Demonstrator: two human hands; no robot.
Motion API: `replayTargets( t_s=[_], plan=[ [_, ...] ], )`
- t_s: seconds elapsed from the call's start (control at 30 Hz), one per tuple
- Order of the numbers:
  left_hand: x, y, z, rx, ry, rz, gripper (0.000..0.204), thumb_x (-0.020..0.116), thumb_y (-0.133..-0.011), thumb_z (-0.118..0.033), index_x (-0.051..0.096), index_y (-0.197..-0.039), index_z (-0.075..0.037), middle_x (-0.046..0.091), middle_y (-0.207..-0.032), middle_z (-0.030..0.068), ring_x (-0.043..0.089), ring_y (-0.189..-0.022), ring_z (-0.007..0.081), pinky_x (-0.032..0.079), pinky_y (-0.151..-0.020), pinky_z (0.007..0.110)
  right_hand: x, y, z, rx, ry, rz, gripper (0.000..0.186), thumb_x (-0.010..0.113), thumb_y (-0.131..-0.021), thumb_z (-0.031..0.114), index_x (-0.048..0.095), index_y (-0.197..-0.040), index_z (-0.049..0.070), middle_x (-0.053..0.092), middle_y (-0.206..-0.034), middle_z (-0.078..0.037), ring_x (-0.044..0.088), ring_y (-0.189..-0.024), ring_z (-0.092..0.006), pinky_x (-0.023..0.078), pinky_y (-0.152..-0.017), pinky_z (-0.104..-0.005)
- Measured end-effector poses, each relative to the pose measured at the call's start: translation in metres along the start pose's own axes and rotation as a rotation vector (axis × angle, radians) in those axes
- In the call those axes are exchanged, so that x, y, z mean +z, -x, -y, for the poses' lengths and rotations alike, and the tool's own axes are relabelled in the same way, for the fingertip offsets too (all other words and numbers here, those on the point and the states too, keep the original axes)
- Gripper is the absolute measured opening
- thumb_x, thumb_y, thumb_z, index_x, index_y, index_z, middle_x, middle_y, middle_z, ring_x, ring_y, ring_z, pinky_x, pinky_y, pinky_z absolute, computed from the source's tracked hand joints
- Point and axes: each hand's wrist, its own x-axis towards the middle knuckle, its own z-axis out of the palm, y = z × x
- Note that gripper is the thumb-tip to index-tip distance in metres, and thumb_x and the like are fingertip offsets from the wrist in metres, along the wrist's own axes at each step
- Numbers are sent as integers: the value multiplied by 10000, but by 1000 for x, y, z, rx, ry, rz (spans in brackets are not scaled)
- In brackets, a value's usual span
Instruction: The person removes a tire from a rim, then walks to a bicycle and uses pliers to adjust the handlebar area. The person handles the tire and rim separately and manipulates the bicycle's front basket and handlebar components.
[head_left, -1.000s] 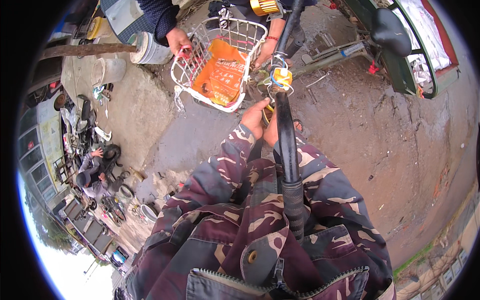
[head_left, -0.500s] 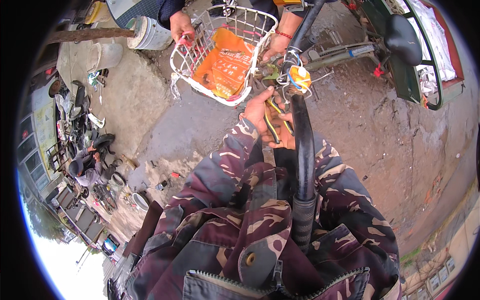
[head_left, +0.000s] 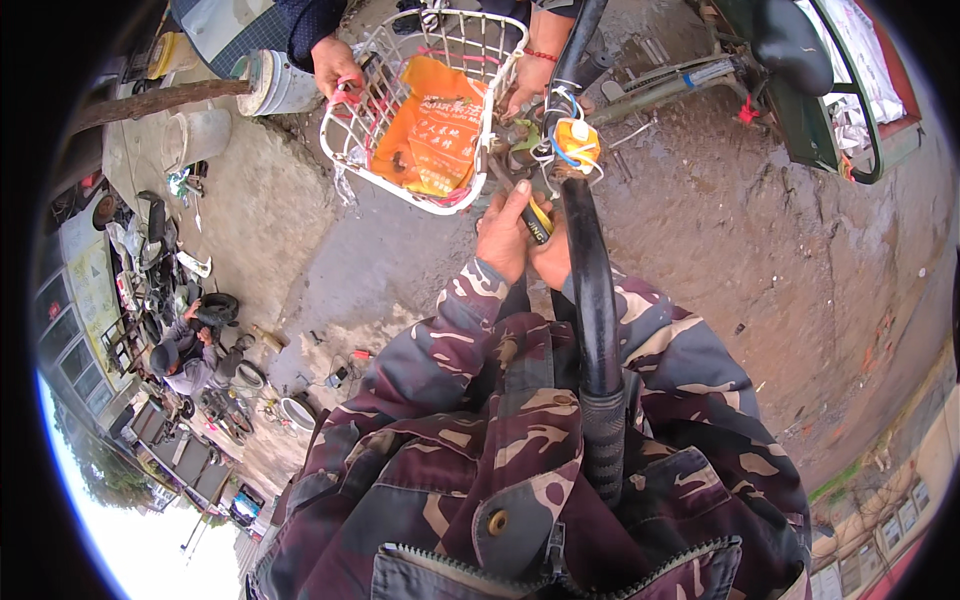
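My left hand (head_left: 503, 237) is closed around yellow-and-black-handled pliers (head_left: 540, 220), thumb along the upper side. Pressed against the handle end is my right hand (head_left: 551, 260), its fingers curled and partly hidden behind the black handlebar (head_left: 595, 290). The dark head of the pliers points up toward the corner of a white wire basket (head_left: 458, 207). An orange printed bag (head_left: 425, 125) lies inside the basket. Just beyond my hands, loose wires and a yellow-and-white part (head_left: 577, 143) sit on the handlebar.
Another person's hand (head_left: 335, 65) grips the basket's left rim; that person's other hand (head_left: 530, 80) is at its right side. A green cart (head_left: 865, 130) stands far right. Buckets (head_left: 280, 85) stand far left. A seated person (head_left: 185, 355) is among parts at left.
The pliers have turned from spread handles hanging toward me to handles mostly inside my hands, head pointing away. My right hand has closed up. The view has shifted slightly.
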Motion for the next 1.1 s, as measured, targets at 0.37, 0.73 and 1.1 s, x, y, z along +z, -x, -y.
replayTargets(
  t_s=[0.37, 0.73, 1.1],
  plan=[
    [16, -14, -9, -48, -30, -8, 287, 676, -1022, -340, 590, -1026, -66, 621, -811, 75, 653, -728, 254, 574, -705, 415, -21, 47, 35, -112, 66, -209, 848, 865, -751, 271, 454, -1459, 52, 640, -1257, -209, 653, -1134, -379, 519, -967, -491],
    [-7, -10, -6, -177, 351, 290, 421, 545, -1039, -569, 568, -1090, -152, 519, -803, -5, 565, -783, 201, 527, -780, 444, -39, 30, 18, 461, -1139, 895, 369, 718, -924, 348, 699, -1125, 39, 749, -1037, -113, 730, -966, -216, 588, -835, -395],
    [-8, -23, 12, 88, -170, -2, 319, 711, -989, -316, 607, -1152, -62, 680, -881, 101, 699, -822, 249, 585, -721, 384, 21, 27, 3, -11, 425, -291, 935, 683, -894, 453, 250, -1556, -46, 671, -1199, -353, 687, -1103, -476, 531, -966, -524]
  ],
)
